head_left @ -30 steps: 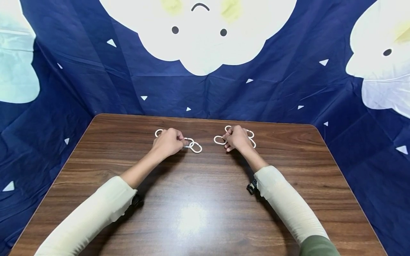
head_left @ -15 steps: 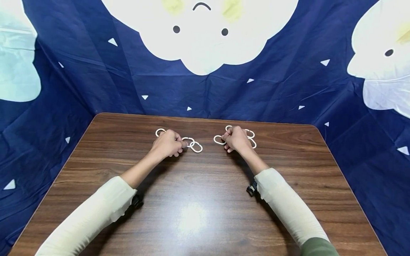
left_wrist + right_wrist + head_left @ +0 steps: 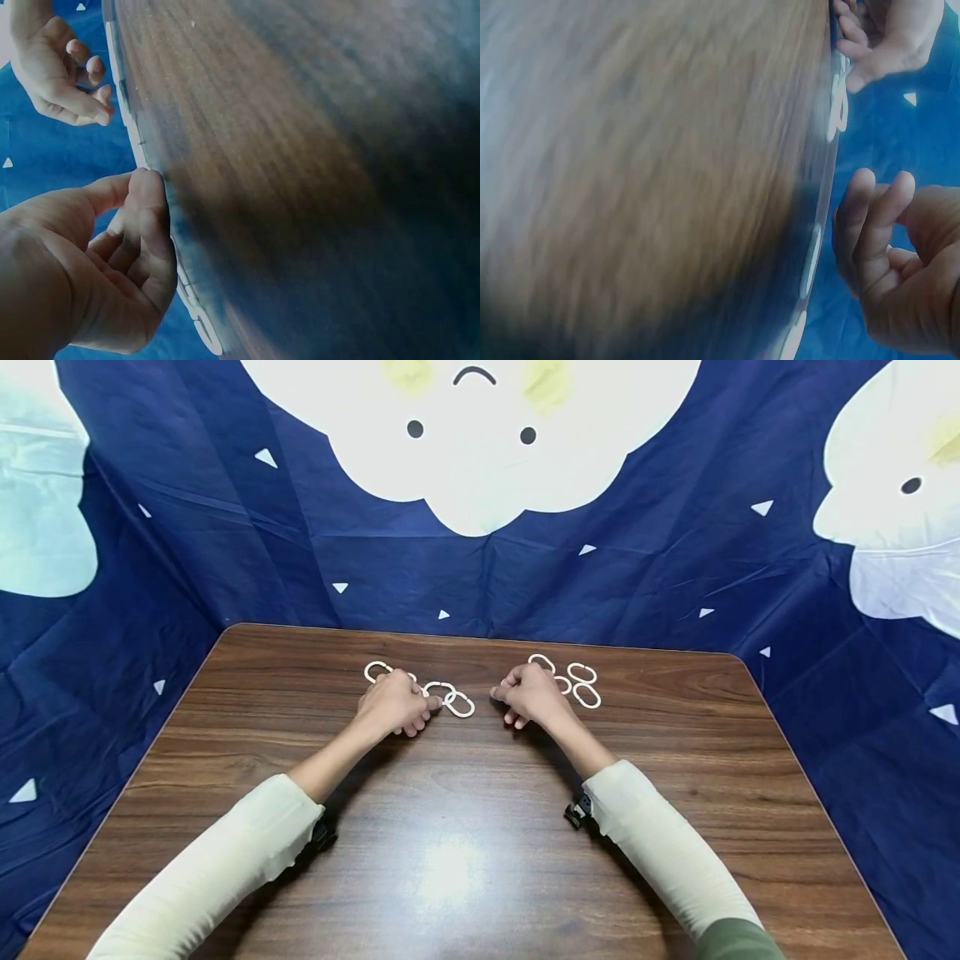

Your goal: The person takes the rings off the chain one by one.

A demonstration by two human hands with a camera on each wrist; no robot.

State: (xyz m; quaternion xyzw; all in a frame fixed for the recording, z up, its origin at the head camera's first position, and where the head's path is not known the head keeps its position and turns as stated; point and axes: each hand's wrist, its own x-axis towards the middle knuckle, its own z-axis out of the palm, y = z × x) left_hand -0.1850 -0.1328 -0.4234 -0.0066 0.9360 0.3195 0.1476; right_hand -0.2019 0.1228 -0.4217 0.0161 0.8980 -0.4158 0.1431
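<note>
White oval links lie along the far side of the table in the head view. On the left, my left hand (image 3: pixel 395 703) bends over a row of them, its thumb and index fingertips together on a link (image 3: pixel 437 691) joined to another link (image 3: pixel 461 705). The left wrist view shows those fingertips meeting at the row's edge. My right hand (image 3: pixel 531 695) hovers at the right group, fingers loosely bent, thumb toward the left. In the right wrist view its fingertips (image 3: pixel 862 180) show nothing between them. A link seen earlier at this spot is hidden by the hand.
Beside the right hand lie several loose links, among them a back link (image 3: pixel 542 662), a far right link (image 3: pixel 582 672) and a nearer link (image 3: pixel 587 696). The brown wooden table (image 3: pixel 480 793) ends at a dark blue cloth (image 3: pixel 480 585) with cloud prints.
My right hand has shifted left over the link that lay beside its fingertips, uncovering links at its right. The left hand's fingers have shifted slightly at the chain.
</note>
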